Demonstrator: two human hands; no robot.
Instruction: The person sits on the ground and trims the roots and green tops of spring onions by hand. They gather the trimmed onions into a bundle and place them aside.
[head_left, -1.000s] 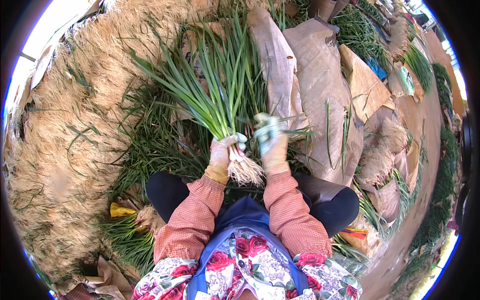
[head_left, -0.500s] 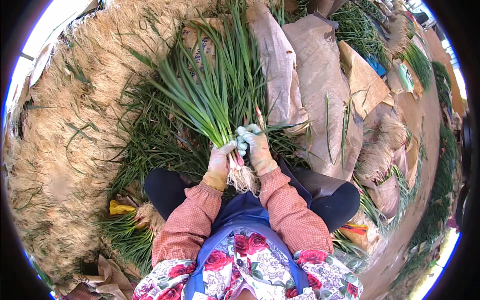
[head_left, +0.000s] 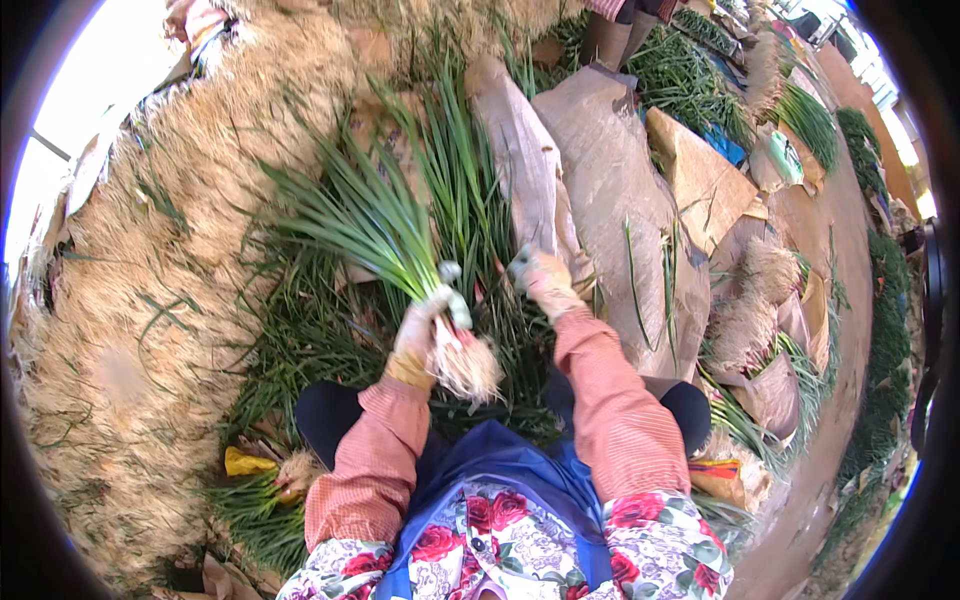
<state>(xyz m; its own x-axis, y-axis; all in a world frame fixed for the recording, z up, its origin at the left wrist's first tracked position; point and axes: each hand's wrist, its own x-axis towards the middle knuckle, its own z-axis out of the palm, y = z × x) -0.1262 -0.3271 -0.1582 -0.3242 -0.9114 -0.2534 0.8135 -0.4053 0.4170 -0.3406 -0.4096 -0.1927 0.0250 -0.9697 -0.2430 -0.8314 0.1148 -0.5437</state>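
My left hand (head_left: 428, 325), in a pale, stained glove, is closed around a bunch of green garlic (head_left: 385, 228). Its long leaves fan up and to the left; the pinkish-white stems and pale roots (head_left: 467, 368) hang below the fist. My right hand (head_left: 545, 280), gloved too, is apart from the bunch, over the loose stalks to its right. A reddish stem end lies close to its fingertips. Those fingers look bent but blurred, and whether they grip anything cannot be made out. More green garlic (head_left: 462, 170) lies in a pile beyond my hands.
Dry, pale roots (head_left: 130, 270) spread over the left side. Brown sheeting (head_left: 625, 190) lies to the right of the pile. Wrapped bundles (head_left: 765, 290) stand farther right along a bare path (head_left: 840, 330). A person's boots (head_left: 605, 40) are at the far edge. A yellow-wrapped bundle (head_left: 250, 462) is at lower left.
My right hand has left the bunch and moved right, to the loose stalks. My left hand keeps the bunch, now slightly lower and tilted farther left. The whole view has shifted a little.
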